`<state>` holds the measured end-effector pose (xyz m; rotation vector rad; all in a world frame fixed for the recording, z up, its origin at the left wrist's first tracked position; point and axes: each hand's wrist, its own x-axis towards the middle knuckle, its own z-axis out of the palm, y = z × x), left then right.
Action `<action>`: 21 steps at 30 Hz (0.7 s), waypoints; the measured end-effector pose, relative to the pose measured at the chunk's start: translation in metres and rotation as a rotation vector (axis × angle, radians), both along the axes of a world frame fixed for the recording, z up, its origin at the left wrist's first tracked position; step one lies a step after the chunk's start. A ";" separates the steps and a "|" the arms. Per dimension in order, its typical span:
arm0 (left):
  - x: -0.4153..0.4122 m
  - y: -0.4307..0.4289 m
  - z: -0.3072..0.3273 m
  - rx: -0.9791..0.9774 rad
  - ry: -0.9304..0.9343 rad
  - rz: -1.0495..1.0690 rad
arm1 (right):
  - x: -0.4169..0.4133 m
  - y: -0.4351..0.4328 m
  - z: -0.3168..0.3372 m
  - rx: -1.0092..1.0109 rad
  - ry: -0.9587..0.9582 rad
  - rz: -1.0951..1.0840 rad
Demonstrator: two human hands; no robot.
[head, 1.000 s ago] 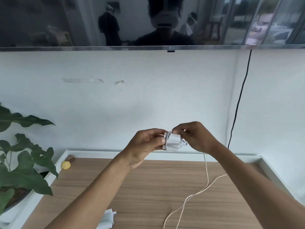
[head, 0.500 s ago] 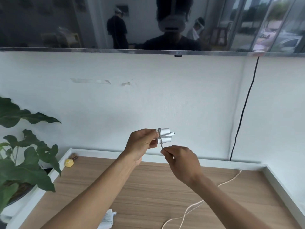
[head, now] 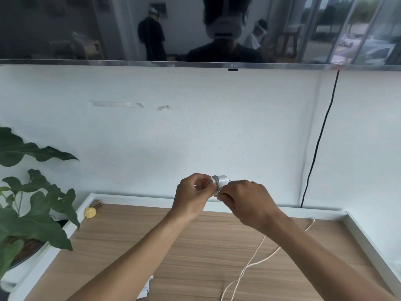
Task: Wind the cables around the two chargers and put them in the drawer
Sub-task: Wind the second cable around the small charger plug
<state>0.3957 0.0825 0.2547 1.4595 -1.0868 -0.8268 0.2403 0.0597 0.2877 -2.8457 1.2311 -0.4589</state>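
Observation:
A small white charger (head: 221, 180) is held up in front of the wall, above the back of the wooden top. My left hand (head: 192, 195) grips its left end. My right hand (head: 245, 202) pinches the white cable (head: 252, 260) against the charger's underside; a few turns of cable circle the charger. The loose rest of the cable trails down under my right arm and across the wood. A second white charger (head: 146, 288), with cable wound on it, lies near the front edge, mostly hidden behind my left forearm. No drawer is in view.
The wooden top (head: 195, 246) has a raised white rim (head: 368, 240). A potted plant (head: 32, 213) stands at the left. A small yellow object (head: 90, 212) sits in the back left corner. A black wire (head: 319, 144) hangs down the wall from the screen (head: 108, 29).
My right hand rose from below the charger to its right side, bringing the cable round it. The loose cable on the wood has shifted and shortened.

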 end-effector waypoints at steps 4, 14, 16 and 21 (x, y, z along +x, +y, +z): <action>0.000 0.003 -0.003 -0.001 -0.029 -0.066 | -0.003 -0.011 0.012 -0.032 0.053 0.024; 0.009 0.008 0.001 0.055 0.019 -0.209 | -0.001 -0.034 0.014 -0.110 -0.172 0.125; 0.012 0.010 0.004 0.065 0.129 -0.295 | -0.003 -0.042 0.013 0.121 -0.289 0.080; 0.014 0.012 0.010 0.069 0.371 -0.397 | -0.007 -0.047 0.005 0.462 -0.532 0.119</action>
